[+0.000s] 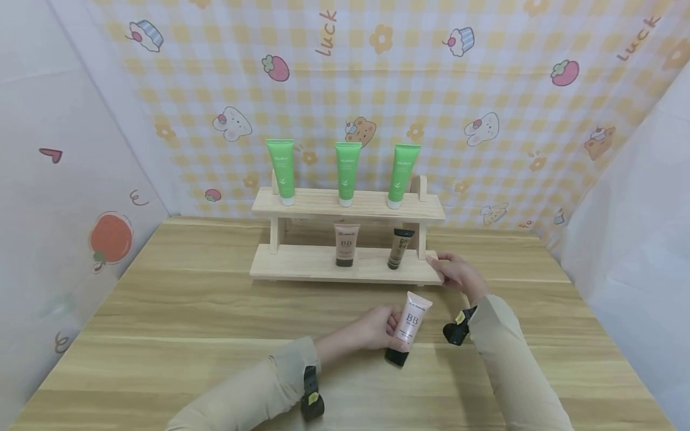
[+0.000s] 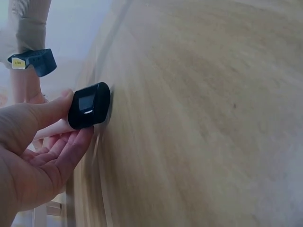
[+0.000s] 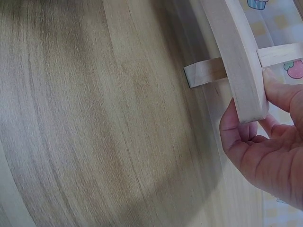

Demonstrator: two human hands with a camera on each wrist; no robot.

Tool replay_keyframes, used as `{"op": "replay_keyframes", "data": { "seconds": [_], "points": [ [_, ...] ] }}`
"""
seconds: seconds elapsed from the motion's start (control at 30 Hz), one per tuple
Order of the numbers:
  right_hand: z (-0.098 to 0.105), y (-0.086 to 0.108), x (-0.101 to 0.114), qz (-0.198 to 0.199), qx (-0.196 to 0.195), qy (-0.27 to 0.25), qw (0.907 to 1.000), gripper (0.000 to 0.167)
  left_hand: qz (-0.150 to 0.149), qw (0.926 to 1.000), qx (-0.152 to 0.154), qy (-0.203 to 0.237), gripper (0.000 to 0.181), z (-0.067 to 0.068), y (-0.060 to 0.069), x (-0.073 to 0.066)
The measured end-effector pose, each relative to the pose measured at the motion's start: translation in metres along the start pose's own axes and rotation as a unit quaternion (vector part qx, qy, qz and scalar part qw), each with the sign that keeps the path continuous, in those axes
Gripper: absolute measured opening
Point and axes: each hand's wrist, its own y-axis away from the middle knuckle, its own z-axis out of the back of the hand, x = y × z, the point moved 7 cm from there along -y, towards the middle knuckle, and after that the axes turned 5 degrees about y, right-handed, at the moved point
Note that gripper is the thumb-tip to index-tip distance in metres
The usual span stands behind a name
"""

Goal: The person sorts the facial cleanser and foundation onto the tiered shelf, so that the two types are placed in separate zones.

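My left hand [image 1: 378,328] pinches a pink BB cream tube [image 1: 411,320] with a black cap, held tilted in front of the shelf. In the left wrist view the tube's black cap [image 2: 90,106] points toward the camera between thumb and fingers. With thumb above and fingers below, my right hand [image 1: 457,272] grips the right end of the wooden two-tier shelf's lower board [image 1: 302,263]; the right wrist view shows that board's end [image 3: 248,94] in its grasp. On the lower tier stand another pink BB tube [image 1: 346,245] and a smaller brown tube with a dark top [image 1: 400,249].
Three green tubes, left [image 1: 283,170], middle [image 1: 347,172] and right [image 1: 402,173], stand on the upper tier [image 1: 318,202]. A checked cloth [image 1: 409,90] hangs behind the shelf. Wood-grain table surface [image 1: 194,311] extends on both sides, with white sheeting [image 1: 54,179] at left.
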Motion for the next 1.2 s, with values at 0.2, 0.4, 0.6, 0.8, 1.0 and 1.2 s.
{"op": "replay_keyframes", "data": {
  "seconds": [0.2, 0.4, 0.6, 0.8, 1.0, 1.2],
  "points": [
    [0.0, -0.001, 0.0, 0.0, -0.004, -0.001, 1.0, 0.06, -0.009, 0.9999, 0.0, 0.006, 0.04, 0.002, 0.001, 0.0],
    [-0.001, -0.001, 0.0, 0.001, 0.004, -0.013, 0.9999, 0.062, -0.01, 0.9999, -0.002, 0.009, 0.044, 0.015, 0.003, 0.004],
    [-0.001, 0.0, 0.0, -0.001, -0.001, -0.006, 1.0, 0.062, -0.02, 0.9995, -0.02, 0.018, 0.048, 0.031, 0.008, 0.006],
    [0.0, 0.001, 0.0, -0.001, -0.003, -0.004, 1.0, 0.063, -0.032, 0.9987, -0.04, -0.002, 0.049, 0.046, 0.012, 0.01],
    [0.001, 0.001, 0.001, -0.006, -0.007, -0.004, 0.9999, 0.065, -0.044, 0.9974, -0.056, -0.015, 0.048, 0.058, 0.017, 0.011],
    [0.0, 0.002, 0.001, -0.012, -0.004, 0.019, 0.9997, 0.064, -0.041, 0.9967, -0.069, -0.014, 0.049, 0.072, 0.022, 0.015]
  ]
}}
